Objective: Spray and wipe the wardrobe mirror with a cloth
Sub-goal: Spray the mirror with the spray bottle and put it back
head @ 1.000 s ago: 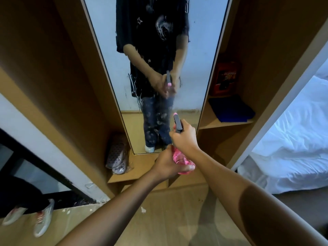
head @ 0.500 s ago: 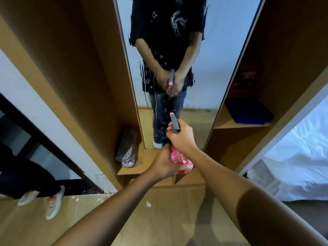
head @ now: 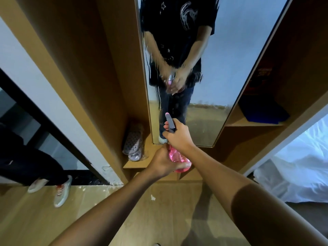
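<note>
A tall wardrobe mirror (head: 227,71) stands ahead in a wooden frame, its glass streaked with running droplets. I hold a pink spray bottle (head: 176,158) with a grey head and pink nozzle pointed at the lower part of the mirror. My right hand (head: 179,136) grips the spray head, fingers curled round the trigger. My left hand (head: 163,162) cups and grips the pink bottle body from below. No cloth is in view.
A pair of perforated slippers (head: 134,144) in a plastic bag lies on the low wooden shelf left of the mirror. A dark blue folded item (head: 262,112) sits on the right shelf. A white bed (head: 301,166) is at the right. Another person's legs and sneakers (head: 60,191) stand at the left.
The view has swung left, so the mirror sits further right in frame. More wet streaks show on the glass. Both hands keep holding the bottle.
</note>
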Motion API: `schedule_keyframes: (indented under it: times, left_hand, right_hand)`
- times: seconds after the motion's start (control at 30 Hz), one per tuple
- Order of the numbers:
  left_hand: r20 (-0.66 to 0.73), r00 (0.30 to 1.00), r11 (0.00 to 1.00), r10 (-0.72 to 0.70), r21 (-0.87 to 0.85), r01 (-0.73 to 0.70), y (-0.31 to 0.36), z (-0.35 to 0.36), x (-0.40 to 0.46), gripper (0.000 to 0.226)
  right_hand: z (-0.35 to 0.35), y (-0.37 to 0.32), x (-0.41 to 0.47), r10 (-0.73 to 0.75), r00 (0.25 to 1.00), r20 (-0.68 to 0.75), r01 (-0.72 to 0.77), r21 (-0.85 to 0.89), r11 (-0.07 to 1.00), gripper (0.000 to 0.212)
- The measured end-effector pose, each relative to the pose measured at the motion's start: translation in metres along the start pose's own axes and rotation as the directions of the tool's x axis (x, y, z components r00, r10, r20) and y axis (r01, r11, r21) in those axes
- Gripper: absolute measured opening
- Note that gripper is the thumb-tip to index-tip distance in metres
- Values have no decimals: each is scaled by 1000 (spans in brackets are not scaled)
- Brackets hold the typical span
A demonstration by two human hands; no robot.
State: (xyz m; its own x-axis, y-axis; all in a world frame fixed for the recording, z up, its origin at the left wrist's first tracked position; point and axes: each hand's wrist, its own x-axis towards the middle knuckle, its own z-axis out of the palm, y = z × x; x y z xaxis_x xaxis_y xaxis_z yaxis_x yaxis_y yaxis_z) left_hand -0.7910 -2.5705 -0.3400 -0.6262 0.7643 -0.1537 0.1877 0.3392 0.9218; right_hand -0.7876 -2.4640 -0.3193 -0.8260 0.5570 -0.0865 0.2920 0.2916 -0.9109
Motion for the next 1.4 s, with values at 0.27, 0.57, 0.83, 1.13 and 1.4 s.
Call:
schedule_keyframes:
  times: [0.27,0.57,0.83,1.13,1.4]
  left_hand:
    - [29,996,997,-82,-4,82,-30,-1,-4,76]
    - [100,981,985,-169,-22,172,-62,7,-9,89]
    - [138,975,983,-173,-28,179,-68,11,-9,68]
    - [237,964,991,-123,-23,132,-59,28,-6,48]
    - [289,953,991,-91,-67,115,-57,37,-6,50]
  right_hand:
    - [21,19,-3,75,997,14,-75,9,997,24]
    - [41,47,-10,153,988,-21,-154,-58,986,27]
    - [37,61,-18,213,974,-71,-210,50,976,20]
    - [19,78,-25,277,951,-136,-262,121,958,19]
    - [9,87,-27,312,928,-205,-295,109,949,2]
